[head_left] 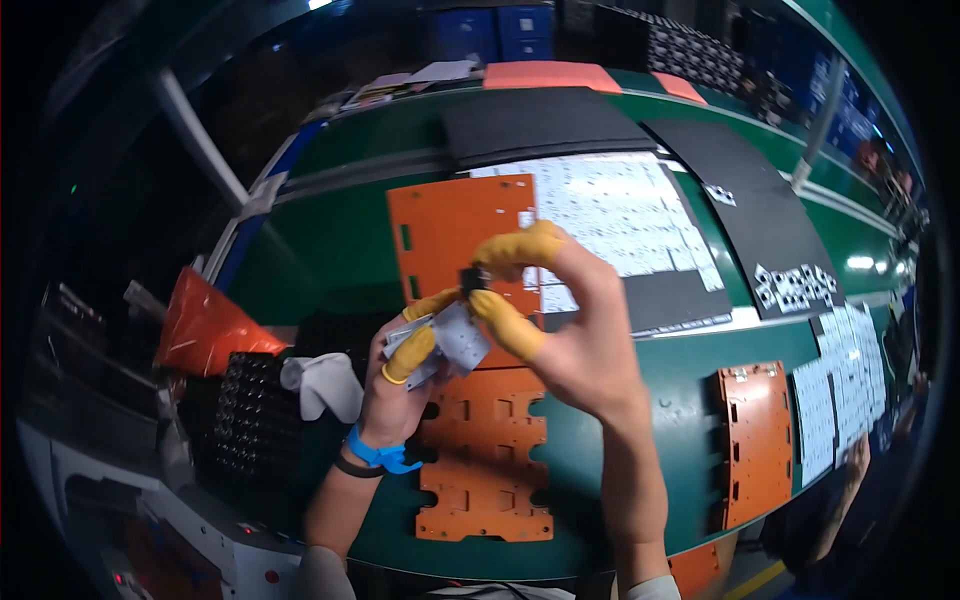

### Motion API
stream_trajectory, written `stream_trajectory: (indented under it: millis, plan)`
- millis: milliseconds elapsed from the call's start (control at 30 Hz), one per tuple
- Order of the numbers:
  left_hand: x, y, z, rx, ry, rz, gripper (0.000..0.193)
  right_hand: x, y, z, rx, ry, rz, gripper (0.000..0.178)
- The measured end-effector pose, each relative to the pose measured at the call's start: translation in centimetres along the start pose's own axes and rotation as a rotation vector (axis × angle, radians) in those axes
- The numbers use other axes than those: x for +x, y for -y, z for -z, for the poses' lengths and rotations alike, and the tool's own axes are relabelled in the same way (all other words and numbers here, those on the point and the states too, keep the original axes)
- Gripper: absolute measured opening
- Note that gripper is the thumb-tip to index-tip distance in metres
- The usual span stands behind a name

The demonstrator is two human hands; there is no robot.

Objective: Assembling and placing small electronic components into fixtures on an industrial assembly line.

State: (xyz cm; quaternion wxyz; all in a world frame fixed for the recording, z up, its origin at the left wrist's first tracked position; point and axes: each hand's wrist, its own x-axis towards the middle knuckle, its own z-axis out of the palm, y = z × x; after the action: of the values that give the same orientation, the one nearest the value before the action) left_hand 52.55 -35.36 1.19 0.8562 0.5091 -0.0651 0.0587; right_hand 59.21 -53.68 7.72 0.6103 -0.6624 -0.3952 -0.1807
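My left hand point(405, 370), with yellow finger cots and a blue wrist strap, is closed around several thin pale grey-white pieces point(461, 338). My right hand point(560, 320), also in yellow finger cots, pinches a small black piece point(473, 281) between thumb and forefinger, just above those pale pieces. Whether the black piece touches them I cannot tell. Beneath both hands lies an orange plate with cutouts point(483, 440). Behind them a flat orange panel point(455, 220) partly overlaps a white sheet covered in small dark marks point(620, 215).
At left are an orange-red bag point(205, 330), a white cloth-like item point(330, 387) and a black studded tray point(250, 415). Black sheets point(550, 118) lie at the back. Small white pieces point(795, 288) sit at right, near another orange plate point(757, 440) and a co-worker's arm point(848, 485).
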Motion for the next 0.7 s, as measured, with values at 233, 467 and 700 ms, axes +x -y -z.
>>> stream_trajectory:
  millis: [233, 467, 700]
  plan:
    - [-0.4, -4.6, 1.7, 0.188, 0.052, -0.190, 0.050, 0.0, 0.6, -2.7, -0.020, 0.175, -0.059, 0.024]
    - [-0.3, -6.4, 2.1, 0.297, 0.091, -0.367, 0.051, -0.1, 0.4, -3.4, -0.019, 0.213, -0.134, 0.021]
    - [-0.4, -6.4, 2.4, 0.365, 0.088, -0.409, 0.049, -0.2, 0.4, -4.0, 0.029, 0.238, -0.138, 0.018]
